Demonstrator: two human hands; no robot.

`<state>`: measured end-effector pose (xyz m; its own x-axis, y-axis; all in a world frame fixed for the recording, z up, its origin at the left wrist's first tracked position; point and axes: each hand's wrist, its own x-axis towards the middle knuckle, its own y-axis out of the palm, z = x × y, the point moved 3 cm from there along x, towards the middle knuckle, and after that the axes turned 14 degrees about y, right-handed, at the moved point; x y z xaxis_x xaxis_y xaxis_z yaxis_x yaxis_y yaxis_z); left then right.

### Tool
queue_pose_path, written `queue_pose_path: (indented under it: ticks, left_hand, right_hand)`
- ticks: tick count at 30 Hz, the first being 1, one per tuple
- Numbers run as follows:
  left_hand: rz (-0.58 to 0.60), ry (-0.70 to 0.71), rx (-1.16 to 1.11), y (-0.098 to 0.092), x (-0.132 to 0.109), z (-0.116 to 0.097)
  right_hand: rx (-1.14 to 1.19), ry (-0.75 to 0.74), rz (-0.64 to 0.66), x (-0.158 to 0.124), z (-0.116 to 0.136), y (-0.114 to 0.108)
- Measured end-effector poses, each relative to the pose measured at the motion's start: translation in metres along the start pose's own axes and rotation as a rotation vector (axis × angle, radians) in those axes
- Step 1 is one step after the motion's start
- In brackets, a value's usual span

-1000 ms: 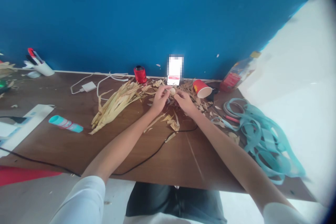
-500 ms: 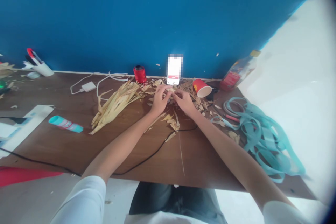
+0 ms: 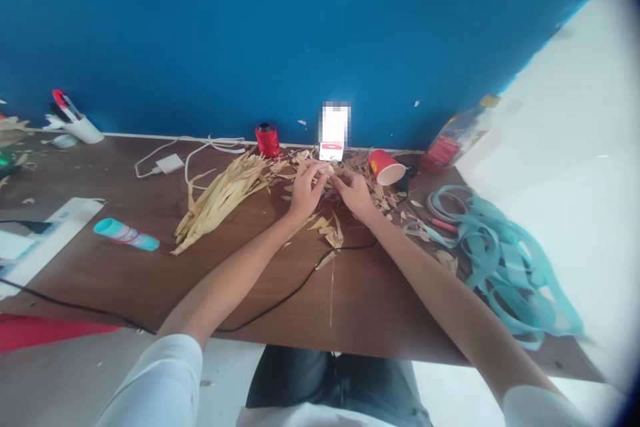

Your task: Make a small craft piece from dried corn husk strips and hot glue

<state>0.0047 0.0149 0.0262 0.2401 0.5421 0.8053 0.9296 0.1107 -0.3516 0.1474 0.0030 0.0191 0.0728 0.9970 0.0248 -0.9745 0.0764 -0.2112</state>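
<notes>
My left hand [image 3: 306,188] and my right hand [image 3: 354,192] meet over the back middle of the table. Between their fingertips is a small pale piece of dried husk [image 3: 327,171]. Fingers of both hands are closed on it, partly hiding its shape. Loose husk scraps [image 3: 331,232] lie just below the hands and around them. Left of my left hand rests a bundle of dried corn husks [image 3: 217,203]. A thin pale strand [image 3: 332,293] runs toward me below the scraps.
A lit phone [image 3: 334,128] leans on the blue wall behind my hands. Nearby stand a red thread spool [image 3: 267,140] and a tipped red paper cup [image 3: 386,167]. Turquoise ribbon [image 3: 505,260] heaps at right, near a bottle [image 3: 453,140]. A black cable [image 3: 280,303] crosses the table.
The lower end of the thin strand has swung left. Both hands stay almost in place, fingers still on the pale husk piece.
</notes>
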Motion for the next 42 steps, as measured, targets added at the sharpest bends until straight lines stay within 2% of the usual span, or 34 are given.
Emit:
queue_pose_path:
  ticks: [6,16,26,37,42]
  left_hand:
    - [-0.032,-0.047,-0.043,0.003,0.000,0.004]
    - [0.056,-0.107,-0.110,0.006,0.000,0.010]
    - [0.014,-0.230,-0.183,0.007,-0.004,0.023]
    - [0.013,-0.260,-0.214,0.009,-0.006,0.025]
    - [0.011,-0.248,-0.214,0.009,-0.006,0.025]
  right_hand:
    - [-0.013,0.027,-0.010,0.000,0.000,0.000]
    - [-0.010,0.005,0.019,0.000,-0.004,0.003]
    - [0.034,0.025,0.046,0.000,-0.005,0.009]
    - [-0.024,-0.001,0.064,0.000,-0.004,0.009]
    - [-0.056,-0.029,0.020,-0.004,-0.001,0.007]
